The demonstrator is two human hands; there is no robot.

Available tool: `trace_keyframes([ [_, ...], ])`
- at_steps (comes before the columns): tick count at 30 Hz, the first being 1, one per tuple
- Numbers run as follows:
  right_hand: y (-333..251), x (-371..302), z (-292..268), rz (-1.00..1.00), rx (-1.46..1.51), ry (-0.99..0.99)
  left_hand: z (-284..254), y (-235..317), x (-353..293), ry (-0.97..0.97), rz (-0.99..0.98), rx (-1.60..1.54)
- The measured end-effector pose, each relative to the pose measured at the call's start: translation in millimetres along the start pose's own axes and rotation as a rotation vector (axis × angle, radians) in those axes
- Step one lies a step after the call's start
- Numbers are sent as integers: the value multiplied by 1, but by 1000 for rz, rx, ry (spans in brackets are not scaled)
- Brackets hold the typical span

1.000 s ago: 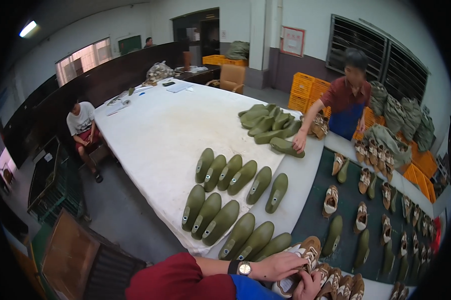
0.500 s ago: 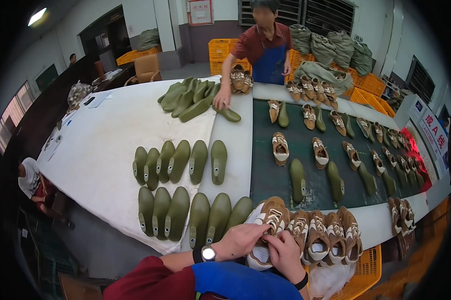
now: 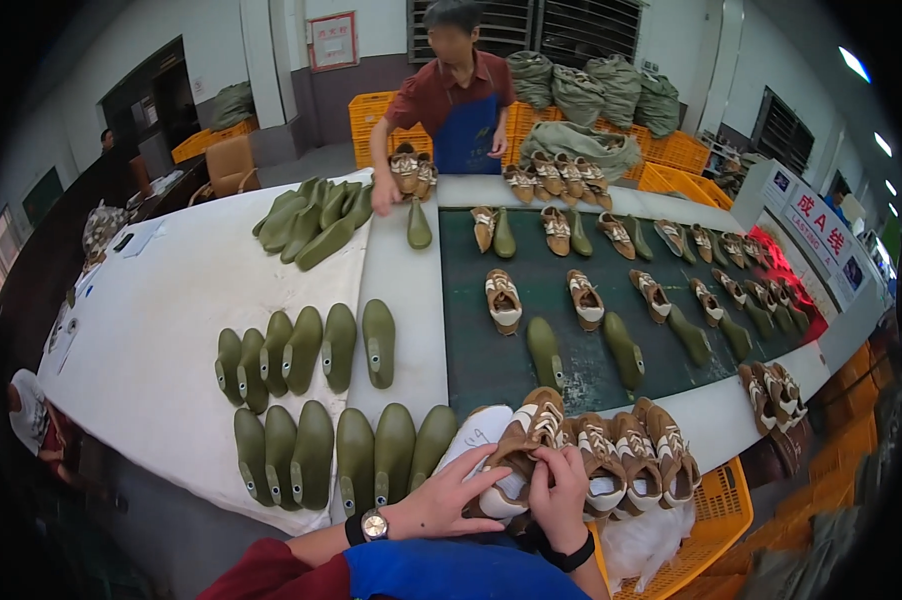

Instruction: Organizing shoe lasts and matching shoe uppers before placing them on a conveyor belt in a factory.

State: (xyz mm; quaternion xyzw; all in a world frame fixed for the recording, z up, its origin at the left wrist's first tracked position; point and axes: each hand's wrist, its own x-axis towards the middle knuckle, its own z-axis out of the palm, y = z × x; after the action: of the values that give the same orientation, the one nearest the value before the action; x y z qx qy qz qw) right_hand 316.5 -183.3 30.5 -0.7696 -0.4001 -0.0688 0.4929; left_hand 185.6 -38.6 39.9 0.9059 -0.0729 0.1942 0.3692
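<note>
Workbench edge | brown shoe (image 3: 523,440) toe away, lengthwise | left hand (image 3: 441,502), right hand (image 3: 559,495) fingers pinching it

My left hand (image 3: 441,503) and right hand (image 3: 558,497) are covering the heel of the brown shoe (image 3: 519,445) I am holding, so its rear is staying out of sight. At six o'clock the frame edge is cutting off my forearms. At three o'clock the far shoes (image 3: 771,300) on the dark belt (image 3: 471,350) are shrinking into blurs too small to tell apart.
</note>
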Motion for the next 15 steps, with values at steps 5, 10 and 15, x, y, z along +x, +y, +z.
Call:
trace_keyframes([
  [5, 0, -4, 4, -3, 0, -82, 3, -4, -1, 4, -77, -34],
  [10, -10, -3, -12, 58, 142, -267, -10, -11, -5, 82, -164, 22],
  [15, 47, -47, -69, -85, -118, -947, -32, -31, -14, 309, -317, 111],
])
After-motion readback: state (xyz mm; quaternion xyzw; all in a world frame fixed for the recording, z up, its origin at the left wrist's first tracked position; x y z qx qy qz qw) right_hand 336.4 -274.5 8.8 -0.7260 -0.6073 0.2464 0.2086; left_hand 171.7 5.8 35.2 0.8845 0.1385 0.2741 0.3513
